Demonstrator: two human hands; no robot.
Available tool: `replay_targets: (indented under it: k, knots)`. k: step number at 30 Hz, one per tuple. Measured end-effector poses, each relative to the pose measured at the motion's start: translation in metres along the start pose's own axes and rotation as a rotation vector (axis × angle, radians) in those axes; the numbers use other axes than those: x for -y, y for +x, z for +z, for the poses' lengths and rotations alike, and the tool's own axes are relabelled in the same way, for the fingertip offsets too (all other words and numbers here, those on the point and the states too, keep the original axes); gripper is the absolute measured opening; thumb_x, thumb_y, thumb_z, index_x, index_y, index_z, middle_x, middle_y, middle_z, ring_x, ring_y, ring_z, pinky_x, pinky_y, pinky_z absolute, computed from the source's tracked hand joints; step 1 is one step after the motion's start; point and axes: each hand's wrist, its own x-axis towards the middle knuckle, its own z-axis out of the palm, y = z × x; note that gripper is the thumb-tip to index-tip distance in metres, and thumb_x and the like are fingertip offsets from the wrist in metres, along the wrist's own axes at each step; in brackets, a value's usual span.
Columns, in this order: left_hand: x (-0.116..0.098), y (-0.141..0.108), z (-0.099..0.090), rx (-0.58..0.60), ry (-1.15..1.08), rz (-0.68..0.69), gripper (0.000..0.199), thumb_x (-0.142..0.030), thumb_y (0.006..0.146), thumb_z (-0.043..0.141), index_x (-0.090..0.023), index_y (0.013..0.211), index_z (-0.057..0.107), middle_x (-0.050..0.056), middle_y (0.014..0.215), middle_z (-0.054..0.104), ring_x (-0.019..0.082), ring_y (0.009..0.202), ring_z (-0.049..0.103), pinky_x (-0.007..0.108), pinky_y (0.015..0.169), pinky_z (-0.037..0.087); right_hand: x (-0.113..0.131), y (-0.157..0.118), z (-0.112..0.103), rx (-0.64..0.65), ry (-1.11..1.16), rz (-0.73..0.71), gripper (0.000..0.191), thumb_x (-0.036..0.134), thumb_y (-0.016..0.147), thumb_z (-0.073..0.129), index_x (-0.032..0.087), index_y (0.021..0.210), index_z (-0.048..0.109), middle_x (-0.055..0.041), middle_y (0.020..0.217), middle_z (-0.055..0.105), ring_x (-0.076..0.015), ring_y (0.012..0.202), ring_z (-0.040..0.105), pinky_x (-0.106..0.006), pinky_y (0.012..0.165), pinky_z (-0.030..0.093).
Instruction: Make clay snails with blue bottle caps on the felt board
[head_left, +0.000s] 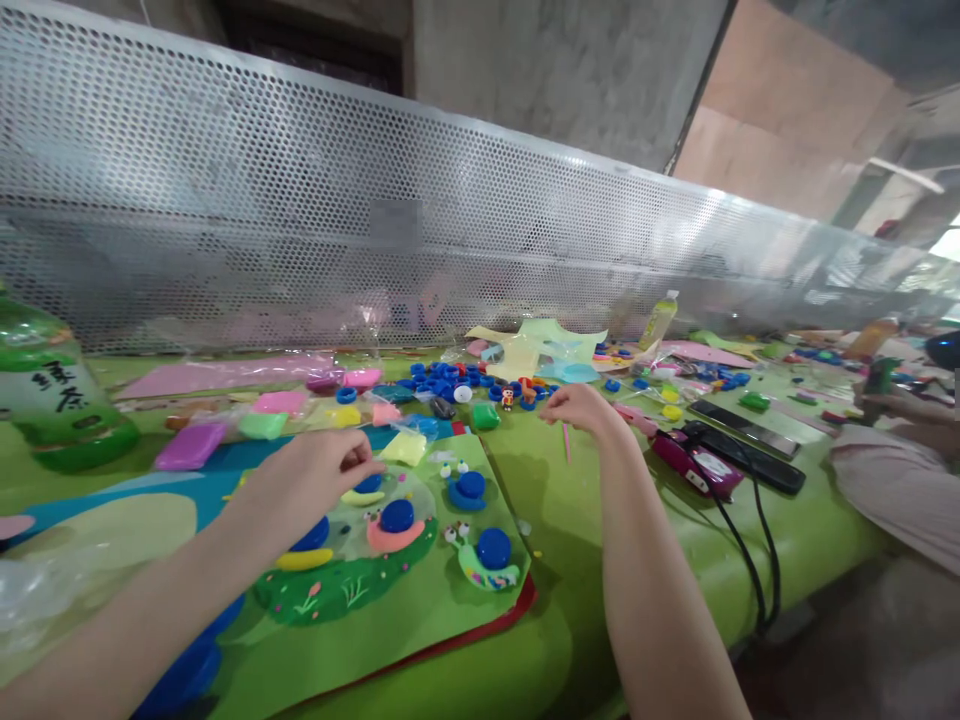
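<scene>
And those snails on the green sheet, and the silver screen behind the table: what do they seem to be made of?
Blue shells: probably plastic with a slight gloss; smooth and round, like bottle caps.
Snail bodies: perhaps modelling clay; soft-looking, rounded, as if shaped by fingers.
Silver screen: likely metal; grey sheen, rows of small holes.

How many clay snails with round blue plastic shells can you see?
5: pink snail in the middle, blue snail upper right, green snail lower right, yellow snail at left, pale yellow snail just below the left hand. More may be hidden underneath.
</scene>
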Motion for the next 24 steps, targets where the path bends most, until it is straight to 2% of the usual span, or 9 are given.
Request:
replay_targets:
  k: [2,5,8,11,13,16,20,22,24]
  knots:
    - [0.001,0.001,0.001,-0.006,-0.02,0.011,0.027,-0.038,0.079,0.044,-0.017,0.077,0.061,0.006,0.075,0.066,0.02,0.067,0.058,0.028,0.062,0.037,0.003,-0.004,0.002,0.133,-0.01,-0.002,0.006,0.011,0.065,0.066,0.016,0.062,0.069,0.0001,0.058,0.063,-0.0108,0.053,0.056,-0.02,0.051,0.042]
    - [0.004,0.003,0.003,-0.007,-0.058,0.023,0.032,-0.037,0.081,0.04,-0.018,0.091,0.064,0.007,0.094,0.068,0.021,0.081,0.06,0.029,0.07,0.04,0.004,-0.006,0.003,0.246,-0.029,0.031,0.018,0.004,0.062,0.063,0.018,0.069,0.072,0.0001,0.052,0.062,-0.0116,0.044,0.054,-0.022,0.045,0.041]
    - [0.004,0.005,0.004,0.002,-0.09,0.021,0.036,-0.039,0.081,0.037,-0.019,0.095,0.064,0.007,0.099,0.067,0.021,0.082,0.061,0.03,0.071,0.041,0.005,-0.005,0.001,0.17,-0.026,0.005,0.013,0.009,0.068,0.06,0.015,0.067,0.071,-0.0027,0.059,0.065,-0.011,0.048,0.055,-0.021,0.047,0.041]
    - [0.0,0.003,0.004,0.005,-0.111,0.017,0.034,-0.044,0.078,0.04,-0.02,0.079,0.064,0.005,0.079,0.068,0.019,0.068,0.06,0.029,0.062,0.04,0.011,-0.004,-0.001,0.042,-0.008,-0.077,0.02,0.023,0.077,0.056,0.013,0.065,0.068,-0.0058,0.071,0.068,-0.0108,0.055,0.055,-0.021,0.051,0.041]
    - [-0.003,0.001,0.004,-0.003,-0.138,-0.003,0.032,-0.047,0.076,0.045,-0.02,0.071,0.062,0.003,0.071,0.067,0.017,0.061,0.057,0.028,0.058,0.038,0.019,-0.006,0.002,0.003,0.012,-0.151,0.024,0.03,0.08,0.054,0.013,0.072,0.068,-0.0063,0.073,0.068,-0.0115,0.058,0.055,-0.021,0.053,0.041]
    - [-0.007,-0.002,0.002,-0.01,-0.193,-0.031,0.029,-0.048,0.072,0.051,-0.022,0.073,0.064,0.002,0.076,0.068,0.016,0.061,0.056,0.028,0.057,0.037,0.037,-0.012,0.016,0.055,0.04,-0.295,0.024,0.034,0.08,0.054,0.014,0.078,0.067,-0.0049,0.073,0.068,-0.0117,0.059,0.055,-0.02,0.052,0.039]
    - [-0.009,-0.004,0.002,0.022,-0.264,0.054,0.031,-0.042,0.08,0.042,-0.024,0.09,0.066,0.002,0.093,0.069,0.016,0.072,0.059,0.027,0.064,0.039,0.063,-0.024,0.045,0.217,0.045,-0.475,0.022,0.033,0.078,0.058,0.015,0.07,0.066,-0.0023,0.065,0.065,-0.0104,0.054,0.053,-0.021,0.051,0.037]
    - [-0.01,-0.003,0.002,0.039,-0.281,0.076,0.033,-0.041,0.081,0.039,-0.023,0.09,0.066,0.002,0.091,0.069,0.015,0.072,0.059,0.027,0.064,0.039,0.073,-0.031,0.056,0.279,0.052,-0.533,0.022,0.034,0.078,0.058,0.015,0.07,0.066,-0.0017,0.064,0.065,-0.0101,0.056,0.054,-0.02,0.052,0.038]
    - [-0.01,-0.003,0.003,0.056,-0.309,0.066,0.03,-0.042,0.079,0.044,-0.022,0.083,0.066,0.001,0.082,0.069,0.015,0.067,0.058,0.026,0.061,0.039,0.08,-0.037,0.063,0.328,0.064,-0.565,0.021,0.034,0.079,0.057,0.015,0.073,0.066,-0.0017,0.065,0.065,-0.01,0.056,0.055,-0.02,0.052,0.038]
